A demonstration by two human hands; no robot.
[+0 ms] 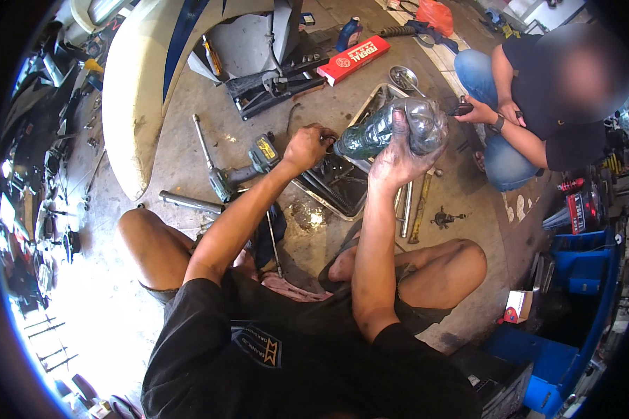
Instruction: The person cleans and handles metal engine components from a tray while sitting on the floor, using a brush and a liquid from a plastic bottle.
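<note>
My right hand (398,157) grips a large clear plastic bottle (363,140) with dark liquid, tilted almost horizontal with its neck to the left. My left hand (307,146) is closed at the bottle's mouth on a small dark part I cannot make out. Below them lies a metal tray (354,209) holding dark liquid and long springs or rods (320,185). A cordless impact driver (244,167) lies left of the tray, with a long extension bar (203,140) and a metal tube (189,201) nearby. A wet patch shows on the floor below the tray.
A co-worker (531,133) crouches at right, holding a dark object. Behind are a red box (353,59), a black metal stand (279,87), a round dish (404,79) and a pale body panel (129,98). Blue bins (573,265) stand at right; metal bars (418,206) lie beside the tray.
</note>
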